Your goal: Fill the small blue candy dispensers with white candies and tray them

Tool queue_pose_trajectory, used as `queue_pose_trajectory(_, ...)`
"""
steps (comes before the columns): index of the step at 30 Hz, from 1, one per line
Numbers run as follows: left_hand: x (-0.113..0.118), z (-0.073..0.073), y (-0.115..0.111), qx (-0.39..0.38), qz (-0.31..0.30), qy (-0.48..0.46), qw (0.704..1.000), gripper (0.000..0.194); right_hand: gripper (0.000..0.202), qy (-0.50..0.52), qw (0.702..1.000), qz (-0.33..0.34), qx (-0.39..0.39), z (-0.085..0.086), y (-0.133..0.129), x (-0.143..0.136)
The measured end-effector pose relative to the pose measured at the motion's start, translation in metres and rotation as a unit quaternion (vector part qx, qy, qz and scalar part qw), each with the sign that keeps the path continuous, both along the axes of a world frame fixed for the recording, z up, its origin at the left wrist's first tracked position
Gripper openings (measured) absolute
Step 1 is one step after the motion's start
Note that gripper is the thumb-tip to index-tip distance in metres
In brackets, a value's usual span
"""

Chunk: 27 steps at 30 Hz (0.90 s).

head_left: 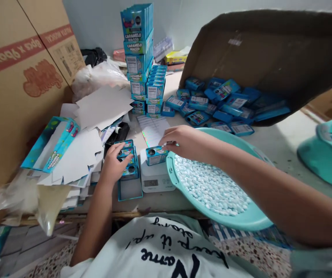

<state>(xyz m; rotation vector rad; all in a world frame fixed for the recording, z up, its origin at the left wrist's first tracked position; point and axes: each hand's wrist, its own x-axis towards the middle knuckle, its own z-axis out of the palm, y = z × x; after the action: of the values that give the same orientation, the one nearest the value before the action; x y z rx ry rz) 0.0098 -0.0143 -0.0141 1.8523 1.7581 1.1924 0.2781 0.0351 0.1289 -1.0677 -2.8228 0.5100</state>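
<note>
My left hand (114, 164) lies with its fingers apart over small blue candy boxes (129, 170), which stand in a row in an open blue display box (130, 190). My right hand (182, 138) is closed in a pinch, with a bit of white candy showing at the fingertips. Those fingertips are beside the right end of a small blue candy box (156, 155) on a white digital scale (157, 181). Under my right forearm is a turquoise basin (200, 210) full of small white candies (212, 187).
Behind the scale rises a stack of filled blue display boxes (138, 60). A tipped cardboard carton (258, 50) holds many small blue boxes (224, 102). Flattened white cardboard (82, 154) is piled left, by a large carton (18, 96). Another turquoise tub (322, 154) stands right.
</note>
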Motion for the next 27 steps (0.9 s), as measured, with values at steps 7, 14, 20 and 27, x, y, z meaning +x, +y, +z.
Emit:
queue_pose_trajectory(7, 0.001, -0.003, 0.003, 0.016, 0.002, -0.011, 1.0, 0.049, 0.025, -0.121, 0.992, 0.037, -0.01, -0.015, 0.011, -0.041)
queue_pose_trajectory(14, 0.001, 0.0, 0.003, 0.006, 0.004, -0.017, 1.0, 0.049, 0.029, -0.093, 0.995, 0.031, -0.001, -0.02, 0.01, -0.033)
queue_pose_trajectory(20, 0.002, 0.0, 0.002, 0.001, 0.006, -0.021, 1.0, 0.049, 0.031, -0.086, 0.995, 0.055, 0.015, -0.035, 0.015, -0.032)
queue_pose_trajectory(27, 0.002, 0.002, 0.001, -0.005, 0.006, -0.022, 1.0, 0.05, 0.022, -0.066, 0.998, -0.004, 0.021, -0.01, -0.004, -0.008)
